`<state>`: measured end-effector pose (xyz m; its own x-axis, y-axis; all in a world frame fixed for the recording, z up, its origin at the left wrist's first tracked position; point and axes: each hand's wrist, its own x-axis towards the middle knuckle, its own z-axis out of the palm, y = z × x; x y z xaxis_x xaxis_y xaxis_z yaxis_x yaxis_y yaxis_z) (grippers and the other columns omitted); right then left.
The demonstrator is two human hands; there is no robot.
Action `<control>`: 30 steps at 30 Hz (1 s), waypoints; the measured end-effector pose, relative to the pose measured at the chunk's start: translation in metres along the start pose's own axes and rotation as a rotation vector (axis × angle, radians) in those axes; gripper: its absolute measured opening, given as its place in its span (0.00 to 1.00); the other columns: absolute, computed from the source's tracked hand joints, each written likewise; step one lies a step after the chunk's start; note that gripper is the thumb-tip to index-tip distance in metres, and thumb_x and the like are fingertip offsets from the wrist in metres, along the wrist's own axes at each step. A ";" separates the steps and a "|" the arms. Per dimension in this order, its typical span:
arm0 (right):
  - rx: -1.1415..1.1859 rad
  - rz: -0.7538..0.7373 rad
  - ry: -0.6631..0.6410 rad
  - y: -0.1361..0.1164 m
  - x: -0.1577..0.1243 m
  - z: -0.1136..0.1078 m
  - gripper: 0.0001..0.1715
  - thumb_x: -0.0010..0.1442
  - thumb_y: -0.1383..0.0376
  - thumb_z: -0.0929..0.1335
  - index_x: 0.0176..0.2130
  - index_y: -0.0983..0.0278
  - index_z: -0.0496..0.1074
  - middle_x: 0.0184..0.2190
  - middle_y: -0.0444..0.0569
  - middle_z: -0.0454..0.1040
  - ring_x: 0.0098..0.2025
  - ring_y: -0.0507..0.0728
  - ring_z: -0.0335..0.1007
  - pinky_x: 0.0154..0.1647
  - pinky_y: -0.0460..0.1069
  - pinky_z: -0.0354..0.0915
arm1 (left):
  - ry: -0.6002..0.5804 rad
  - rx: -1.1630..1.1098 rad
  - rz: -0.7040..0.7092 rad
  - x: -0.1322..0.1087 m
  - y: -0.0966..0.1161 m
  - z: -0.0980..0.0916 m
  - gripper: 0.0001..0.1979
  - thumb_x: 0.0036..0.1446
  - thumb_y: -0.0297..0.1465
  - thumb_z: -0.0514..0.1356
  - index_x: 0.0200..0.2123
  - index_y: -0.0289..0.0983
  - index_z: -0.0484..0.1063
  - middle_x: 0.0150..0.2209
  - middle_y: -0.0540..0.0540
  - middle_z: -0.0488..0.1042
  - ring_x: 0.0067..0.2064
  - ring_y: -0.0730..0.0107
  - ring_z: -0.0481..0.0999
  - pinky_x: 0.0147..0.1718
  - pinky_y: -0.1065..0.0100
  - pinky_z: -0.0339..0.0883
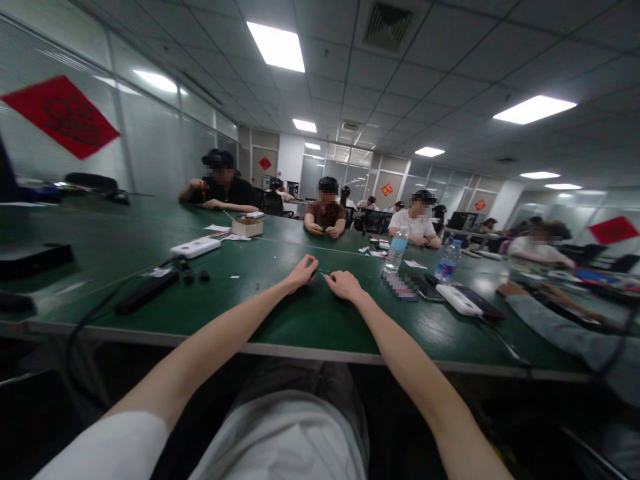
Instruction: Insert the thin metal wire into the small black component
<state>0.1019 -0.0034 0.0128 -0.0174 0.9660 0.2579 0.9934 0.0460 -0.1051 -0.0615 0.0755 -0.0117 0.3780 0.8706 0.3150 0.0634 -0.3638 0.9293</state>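
Left hand (303, 274): fingers drawn together, tips at a tiny thin metal piece (323, 271); too small to tell whether gripped. Right hand (344, 286): fingers loosely curled, tips just beside the same piece, hold unclear. Both hands over a green tabletop (280, 327). Left on table: three small black blocks (188, 275), black bar (147, 291), white power bank (195, 247). Right on table: blurred phone (399, 285), plastic water bottle (397, 250), second white power bank (459, 300). Far right: co-worker's grey sleeve (560, 333).

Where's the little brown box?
In the head view, the box sits on the green table, ahead and to the left of the left hand, just beyond the white power strip.
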 end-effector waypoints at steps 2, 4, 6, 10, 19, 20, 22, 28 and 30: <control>-0.004 0.001 0.005 0.001 0.000 0.001 0.38 0.65 0.40 0.52 0.44 0.60 0.76 0.46 0.56 0.76 0.49 0.62 0.71 0.47 0.52 0.63 | -0.006 -0.006 -0.008 0.000 0.001 0.000 0.15 0.61 0.46 0.52 0.42 0.41 0.60 0.17 0.59 0.60 0.15 0.79 0.58 0.15 0.80 0.47; -0.002 -0.006 0.008 0.002 0.000 0.002 0.37 0.65 0.40 0.52 0.44 0.60 0.77 0.46 0.55 0.76 0.50 0.62 0.71 0.47 0.52 0.63 | -0.014 -0.012 -0.009 0.000 0.001 -0.001 0.15 0.61 0.46 0.52 0.42 0.41 0.60 0.17 0.58 0.61 0.15 0.78 0.59 0.15 0.80 0.47; -0.002 -0.011 0.013 0.002 0.001 0.003 0.37 0.65 0.40 0.52 0.43 0.59 0.77 0.46 0.55 0.76 0.50 0.62 0.71 0.47 0.52 0.63 | -0.022 -0.017 -0.006 -0.001 0.001 -0.001 0.15 0.61 0.46 0.52 0.43 0.41 0.61 0.17 0.57 0.62 0.15 0.78 0.60 0.15 0.79 0.47; 0.000 -0.030 0.012 0.002 0.002 0.004 0.36 0.65 0.41 0.53 0.43 0.59 0.77 0.46 0.55 0.76 0.49 0.63 0.71 0.47 0.52 0.63 | -0.037 -0.022 0.004 -0.001 -0.001 -0.001 0.16 0.60 0.46 0.53 0.43 0.40 0.62 0.18 0.56 0.63 0.16 0.77 0.61 0.15 0.79 0.49; 0.017 0.017 0.014 0.003 0.002 0.001 0.37 0.65 0.40 0.53 0.44 0.59 0.77 0.45 0.56 0.76 0.48 0.63 0.71 0.46 0.52 0.64 | -0.038 -0.042 0.016 -0.002 0.000 -0.002 0.18 0.61 0.46 0.53 0.44 0.39 0.67 0.18 0.55 0.62 0.17 0.78 0.60 0.15 0.79 0.48; 0.017 0.032 0.021 0.003 0.002 0.001 0.37 0.65 0.40 0.52 0.44 0.59 0.77 0.46 0.57 0.76 0.48 0.63 0.71 0.46 0.53 0.64 | -0.037 -0.047 0.017 -0.002 0.001 -0.002 0.18 0.61 0.46 0.53 0.44 0.39 0.68 0.18 0.55 0.62 0.17 0.78 0.60 0.15 0.79 0.48; 0.016 0.061 0.030 0.004 0.002 0.001 0.38 0.65 0.40 0.52 0.45 0.59 0.77 0.46 0.58 0.75 0.49 0.64 0.70 0.46 0.53 0.63 | -0.034 -0.061 0.016 -0.002 0.002 -0.002 0.18 0.61 0.46 0.53 0.45 0.39 0.69 0.19 0.55 0.62 0.17 0.78 0.60 0.15 0.79 0.48; 0.005 0.092 0.047 0.005 0.002 0.000 0.37 0.65 0.41 0.53 0.45 0.61 0.77 0.45 0.60 0.75 0.49 0.65 0.71 0.46 0.54 0.64 | -0.029 -0.134 -0.010 0.000 -0.001 -0.005 0.19 0.59 0.45 0.56 0.45 0.38 0.71 0.18 0.55 0.60 0.17 0.78 0.59 0.15 0.78 0.47; 0.000 0.062 0.043 0.005 0.002 0.001 0.36 0.65 0.42 0.53 0.44 0.60 0.77 0.44 0.59 0.76 0.49 0.65 0.71 0.46 0.54 0.64 | -0.031 -0.160 -0.025 0.002 -0.003 -0.006 0.18 0.59 0.45 0.57 0.43 0.38 0.72 0.18 0.55 0.60 0.16 0.79 0.58 0.15 0.78 0.47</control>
<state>0.1066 -0.0011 0.0122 0.0494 0.9552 0.2918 0.9924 -0.0141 -0.1219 -0.0661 0.0799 -0.0127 0.4064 0.8672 0.2879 -0.0743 -0.2827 0.9563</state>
